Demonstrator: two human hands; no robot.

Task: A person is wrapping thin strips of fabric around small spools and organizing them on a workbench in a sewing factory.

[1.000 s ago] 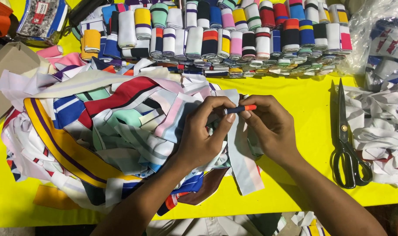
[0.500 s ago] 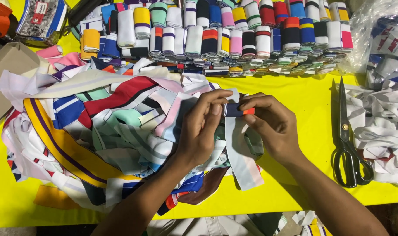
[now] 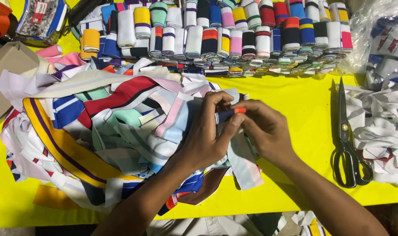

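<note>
A striped fabric strip (image 3: 244, 159) sat mid-table, pinched at its rolled top by both the left hand (image 3: 207, 135) and right hand (image 3: 268, 131). Bare yellow table (image 3: 303, 100) lay open at three o'clock up to the black scissors (image 3: 347, 144); a loose fabric pile (image 3: 107, 131) crowded nine o'clock, rolled strips (image 3: 234, 35) lined twelve.

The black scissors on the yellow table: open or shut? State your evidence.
Shut. The scissors lie flat on the table, blades together in one dark line, the handle loops side by side.

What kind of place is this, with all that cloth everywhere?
Most likely a small garment or textile workshop. A yellow table holds a heap of striped fabric strips, rows of rolled strips and black scissors. The left hand and right hand together roll a navy and orange strip.
</note>
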